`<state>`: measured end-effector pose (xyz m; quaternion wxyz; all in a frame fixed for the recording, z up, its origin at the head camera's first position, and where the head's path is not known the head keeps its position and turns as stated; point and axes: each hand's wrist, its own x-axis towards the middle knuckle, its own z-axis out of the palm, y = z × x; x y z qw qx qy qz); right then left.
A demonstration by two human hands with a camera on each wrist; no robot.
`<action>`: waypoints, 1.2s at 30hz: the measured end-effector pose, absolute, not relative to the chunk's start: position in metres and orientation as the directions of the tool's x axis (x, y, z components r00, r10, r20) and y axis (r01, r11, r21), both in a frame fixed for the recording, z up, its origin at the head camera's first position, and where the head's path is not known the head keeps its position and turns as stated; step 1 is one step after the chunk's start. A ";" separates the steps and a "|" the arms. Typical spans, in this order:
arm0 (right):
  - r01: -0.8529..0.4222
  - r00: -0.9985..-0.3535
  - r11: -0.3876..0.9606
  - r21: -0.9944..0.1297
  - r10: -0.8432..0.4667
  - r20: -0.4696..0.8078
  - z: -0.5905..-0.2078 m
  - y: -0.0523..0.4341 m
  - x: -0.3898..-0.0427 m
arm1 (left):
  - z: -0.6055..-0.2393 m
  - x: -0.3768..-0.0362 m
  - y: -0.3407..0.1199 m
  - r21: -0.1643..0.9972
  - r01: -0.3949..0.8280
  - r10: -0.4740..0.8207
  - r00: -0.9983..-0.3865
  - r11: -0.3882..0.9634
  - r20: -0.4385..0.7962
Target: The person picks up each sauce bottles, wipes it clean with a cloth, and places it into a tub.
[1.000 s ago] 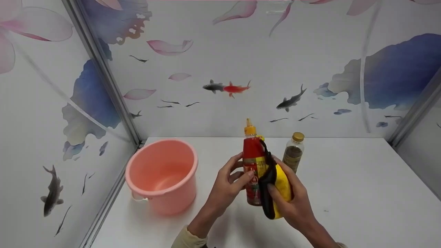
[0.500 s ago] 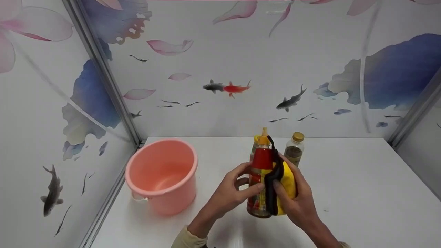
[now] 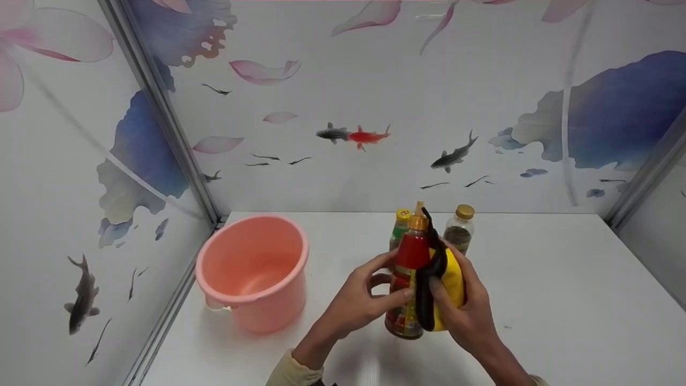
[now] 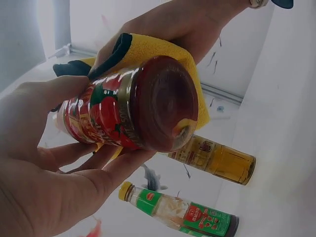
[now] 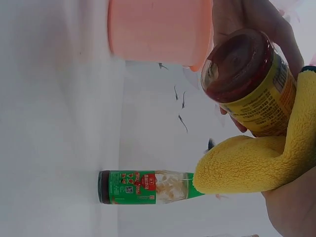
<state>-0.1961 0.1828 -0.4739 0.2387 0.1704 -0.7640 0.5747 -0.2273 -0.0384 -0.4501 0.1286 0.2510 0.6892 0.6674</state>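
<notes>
My left hand grips a red sauce bottle with an orange nozzle cap and holds it slightly tilted just above the white table. My right hand holds a yellow cloth with a black edge and presses it against the bottle's right side. From the left wrist, the bottle's round base faces the camera with the cloth behind it. In the right wrist view the cloth wraps under the bottle.
A pink bucket stands at the left of the table near the wall. Behind the hands stand a green-labelled bottle and a gold-capped bottle of dark contents. Patterned walls close in the table on three sides.
Both hands have lowered the red bottle and shifted it to the right, with the cloth still against it. The green-labelled bottle behind it has come into sight.
</notes>
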 end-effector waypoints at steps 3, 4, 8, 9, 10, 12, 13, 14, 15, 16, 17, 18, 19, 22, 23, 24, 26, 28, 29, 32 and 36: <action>-0.529 -0.830 0.287 -0.799 0.024 0.558 -0.474 0.182 -0.196 | -0.449 -0.226 -0.036 0.986 0.162 0.469 -0.869 -0.034 0.159; -0.530 -0.829 0.284 -0.799 0.021 0.558 -0.475 0.182 -0.196 | -0.449 -0.225 -0.036 0.985 0.166 0.452 -0.876 -0.039 0.165; -0.517 -0.842 0.282 -0.808 0.001 0.539 -0.476 0.182 -0.195 | -0.449 -0.225 -0.034 0.977 0.209 0.395 -0.894 -0.048 0.210; -0.510 -0.847 0.279 -0.814 -0.001 0.531 -0.476 0.182 -0.195 | -0.449 -0.225 -0.034 0.975 0.217 0.384 -0.897 -0.052 0.220; -0.501 -0.854 0.277 -0.820 -0.001 0.521 -0.476 0.181 -0.195 | -0.449 -0.225 -0.034 0.973 0.226 0.374 -0.898 -0.055 0.230; -0.485 -0.863 0.278 -0.829 0.001 0.505 -0.477 0.181 -0.194 | -0.449 -0.225 -0.034 0.970 0.237 0.352 -0.905 -0.056 0.241; -0.479 -0.867 0.270 -0.835 0.006 0.498 -0.477 0.180 -0.194 | -0.449 -0.225 -0.034 0.969 0.241 0.341 -0.907 -0.059 0.246; -0.478 -0.867 0.269 -0.836 0.005 0.498 -0.477 0.179 -0.194 | -0.449 -0.225 -0.034 0.967 0.246 0.332 -0.909 -0.063 0.253; -0.481 -0.866 0.268 -0.835 0.002 0.500 -0.478 0.179 -0.194 | -0.449 -0.226 -0.034 0.965 0.252 0.322 -0.910 -0.068 0.260; -0.486 -0.864 0.267 -0.832 -0.002 0.504 -0.478 0.179 -0.194 | -0.449 -0.226 -0.034 0.963 0.258 0.312 -0.912 -0.074 0.268; -0.494 -0.860 0.266 -0.828 -0.007 0.511 -0.479 0.178 -0.194 | -0.450 -0.226 -0.034 0.961 0.263 0.303 -0.912 -0.084 0.276; -0.502 -0.855 0.266 -0.823 -0.014 0.518 -0.479 0.178 -0.194 | -0.450 -0.226 -0.034 0.959 0.267 0.292 -0.914 -0.093 0.283; -0.510 -0.851 0.267 -0.818 -0.020 0.525 -0.479 0.177 -0.194 | -0.450 -0.226 -0.034 0.957 0.271 0.282 -0.915 -0.102 0.289; -0.524 -0.843 0.273 -0.806 -0.035 0.536 -0.479 0.176 -0.194 | -0.450 -0.227 -0.035 0.954 0.271 0.260 -0.919 -0.132 0.297; -0.526 -0.842 0.276 -0.805 -0.038 0.538 -0.479 0.176 -0.194 | -0.450 -0.227 -0.035 0.953 0.267 0.258 -0.919 -0.141 0.296; -0.527 -0.841 0.278 -0.803 -0.040 0.539 -0.479 0.175 -0.194 | -0.450 -0.228 -0.036 0.954 0.263 0.258 -0.921 -0.147 0.293; -0.526 -0.841 0.282 -0.802 -0.037 0.539 -0.478 0.175 -0.195 | -0.450 -0.228 -0.036 0.955 0.252 0.268 -0.920 -0.157 0.287; -0.523 -0.842 0.286 -0.802 -0.030 0.539 -0.478 0.175 -0.195 | -0.450 -0.228 -0.036 0.957 0.240 0.281 -0.918 -0.166 0.279; -0.520 -0.843 0.289 -0.804 -0.026 0.537 -0.478 0.175 -0.195 | -0.450 -0.228 -0.036 0.958 0.234 0.286 -0.918 -0.167 0.274; -0.513 -0.847 0.296 -0.806 -0.023 0.531 -0.478 0.176 -0.195 | -0.450 -0.228 -0.036 0.960 0.223 0.295 -0.918 -0.167 0.265; -0.524 -0.841 0.307 -0.794 -0.043 0.539 -0.478 0.177 -0.195 | -0.450 -0.228 -0.038 0.966 0.196 0.314 -0.918 -0.168 0.241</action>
